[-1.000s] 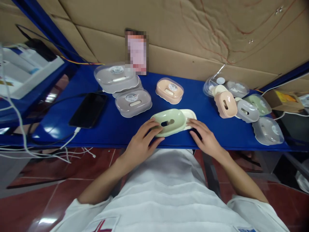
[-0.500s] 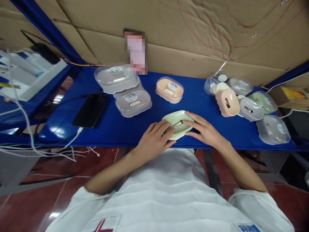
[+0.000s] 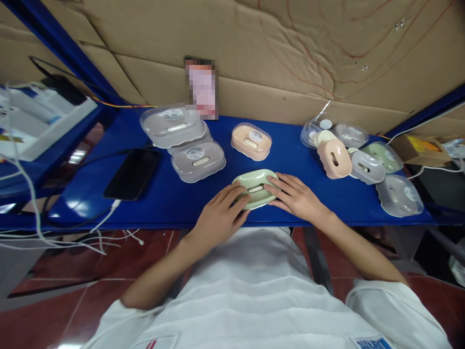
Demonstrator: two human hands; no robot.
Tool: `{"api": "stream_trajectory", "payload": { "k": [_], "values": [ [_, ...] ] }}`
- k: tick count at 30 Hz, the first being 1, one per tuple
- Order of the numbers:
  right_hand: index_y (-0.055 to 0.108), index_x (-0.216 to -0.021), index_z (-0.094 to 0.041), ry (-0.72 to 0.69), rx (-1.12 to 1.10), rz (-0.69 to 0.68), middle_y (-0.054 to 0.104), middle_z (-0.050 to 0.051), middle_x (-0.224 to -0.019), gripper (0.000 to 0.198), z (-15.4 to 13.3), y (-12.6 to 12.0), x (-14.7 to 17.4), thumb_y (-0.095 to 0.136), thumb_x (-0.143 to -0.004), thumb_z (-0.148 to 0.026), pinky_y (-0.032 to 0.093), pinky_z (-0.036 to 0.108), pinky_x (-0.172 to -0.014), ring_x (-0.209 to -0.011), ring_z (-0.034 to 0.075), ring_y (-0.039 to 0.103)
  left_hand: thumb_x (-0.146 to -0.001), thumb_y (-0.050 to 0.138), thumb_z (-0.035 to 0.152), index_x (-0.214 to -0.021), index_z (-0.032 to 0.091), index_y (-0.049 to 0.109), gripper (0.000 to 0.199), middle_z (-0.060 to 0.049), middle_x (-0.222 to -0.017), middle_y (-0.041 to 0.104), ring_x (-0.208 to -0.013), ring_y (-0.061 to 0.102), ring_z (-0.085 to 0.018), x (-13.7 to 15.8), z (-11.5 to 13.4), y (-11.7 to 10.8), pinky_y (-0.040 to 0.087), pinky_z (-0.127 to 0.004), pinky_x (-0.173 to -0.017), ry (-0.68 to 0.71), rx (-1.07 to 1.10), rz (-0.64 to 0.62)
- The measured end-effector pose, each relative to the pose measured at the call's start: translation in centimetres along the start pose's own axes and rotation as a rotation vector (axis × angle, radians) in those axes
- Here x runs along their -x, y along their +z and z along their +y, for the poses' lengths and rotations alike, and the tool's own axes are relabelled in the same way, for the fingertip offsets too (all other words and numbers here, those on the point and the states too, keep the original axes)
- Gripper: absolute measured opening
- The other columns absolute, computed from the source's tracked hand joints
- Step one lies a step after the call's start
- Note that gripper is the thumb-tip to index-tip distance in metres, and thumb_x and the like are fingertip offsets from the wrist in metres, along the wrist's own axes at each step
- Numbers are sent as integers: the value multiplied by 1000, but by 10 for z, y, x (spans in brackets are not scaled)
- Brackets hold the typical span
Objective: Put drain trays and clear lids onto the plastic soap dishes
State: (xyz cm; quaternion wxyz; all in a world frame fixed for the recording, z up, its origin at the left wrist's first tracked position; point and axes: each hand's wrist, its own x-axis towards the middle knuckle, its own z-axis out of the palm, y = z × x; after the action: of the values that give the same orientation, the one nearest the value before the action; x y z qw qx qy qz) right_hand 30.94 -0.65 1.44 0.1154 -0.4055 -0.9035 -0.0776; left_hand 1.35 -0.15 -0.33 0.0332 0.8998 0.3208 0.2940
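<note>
Since a second ago, the cream base has slipped from view at the right end of the green dish (image 3: 260, 197), and a white strip (image 3: 256, 189) now shows in its slot; left hand (image 3: 221, 214) and right hand (image 3: 298, 199) grasp the dish's opposite ends, near the front edge of the blue table (image 3: 181, 203)
</note>
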Motion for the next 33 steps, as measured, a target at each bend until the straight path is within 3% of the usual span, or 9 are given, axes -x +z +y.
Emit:
{"api": "stream_trajectory", "payload": {
  "k": [10,14,17,20,23,25,28,30,33],
  "values": [
    [67,-149,-20,-50,-39,84,67,14,-153,45,-2,8,-11,66,-107,-34,42,62,-131,-155,34,51,-101,63,17,-126,18,68,25,-14,-133,72,-145,62,-34,-2,-4,0,59,-49,-117,-18,-7,31],
    [61,-156,-24,-98,-170,48,70,11,-150,47,-4,11,-11,63,-109,-29,45,56,-130,-151,27,57,-102,66,20,-128,18,68,27,-15,-133,71,-147,59,-35,0,-7,2,59,-51,-118,-3,37,3],
    [61,-156,-27,-96,-182,10,69,9,-152,47,8,2,-11,61,-110,-35,43,55,-131,-149,26,59,-103,68,26,-129,17,68,28,-18,-138,68,-146,60,-36,2,-8,3,58,-53,-117,-4,60,8],
    [64,-153,-25,128,-51,40,69,11,-151,45,42,-13,-18,50,-112,-40,39,61,-129,-148,31,59,-103,68,25,-127,18,68,25,-20,-148,61,-147,58,-36,3,-8,4,58,-54,-117,-40,81,25],
    [67,-145,-12,480,178,59,71,23,-143,49,86,-21,-36,43,-112,-40,39,68,-120,-140,41,61,-104,68,26,-126,19,68,23,-21,-154,54,-153,52,-38,3,-7,3,56,-57,-118,-68,88,31],
    [70,-135,-5,638,279,7,72,29,-134,50,112,-19,-51,48,-109,-41,40,70,-113,-134,46,61,-105,66,26,-125,19,68,21,-20,-155,52,-154,50,-39,3,-7,3,56,-57,-118,-82,80,18],
    [73,-124,-6,796,278,-76,76,28,-121,38,136,-11,-71,54,-105,-33,41,66,-109,-124,45,66,-105,65,27,-126,20,68,21,-19,-155,51,-153,51,-38,4,-8,3,57,-57,-116,-100,72,-2],
    [72,-128,-11,860,226,-59,79,23,-116,35,143,-7,-78,55,-104,-28,43,63,-108,-119,42,69,-105,65,27,-127,21,68,22,-19,-155,51,-153,51,-38,4,-8,3,56,-57,-118,-101,75,-5],
    [70,-135,-14,913,223,-17,78,23,-120,40,147,-6,-82,60,-103,-36,43,64,-108,-121,43,68,-105,65,27,-126,21,68,21,-18,-155,52,-153,51,-38,4,-8,3,55,-57,-119,-97,84,-11]
  ]
}}
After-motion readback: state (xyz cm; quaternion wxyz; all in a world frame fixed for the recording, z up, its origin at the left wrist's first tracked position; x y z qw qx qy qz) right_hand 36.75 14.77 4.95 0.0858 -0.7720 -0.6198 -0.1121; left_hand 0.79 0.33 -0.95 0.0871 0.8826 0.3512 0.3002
